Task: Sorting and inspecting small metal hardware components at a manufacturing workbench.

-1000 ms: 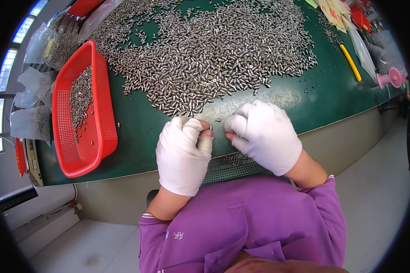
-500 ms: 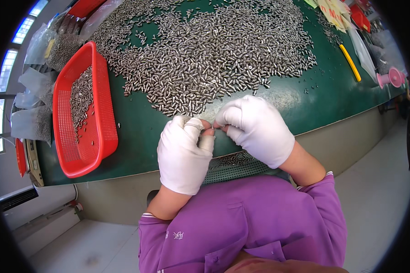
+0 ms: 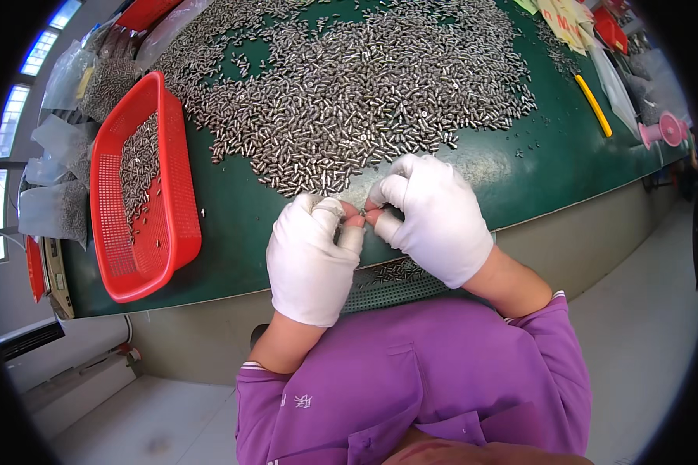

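My left hand [image 3: 310, 260] and my right hand [image 3: 442, 221] meet just over the near part of the green table [image 3: 225, 256]. Both wear white gloves with thumb and forefinger tips bare. Each is closed in a pinch, tip to tip, on a small metal part [image 3: 363, 213] that is mostly covered by the fingers. Right beyond the hands spreads a wide heap of small silvery metal pins [image 3: 364, 101], short and cylindrical. Left of my left hand stands a red plastic basket [image 3: 180, 240], holding a smaller pile of similar pins [image 3: 138, 167].
Below the table edge, at my lap, sits a green perforated basket [image 3: 395, 296] with metal parts inside. Clear bags of parts [image 3: 54, 209] line the far left. A yellow stick-like tool [image 3: 595, 107] and a pink spool [image 3: 665, 131] lie at the right.
My right hand has shifted slightly left and away from me, its fingertips still against those of my left hand. My left hand has barely moved.
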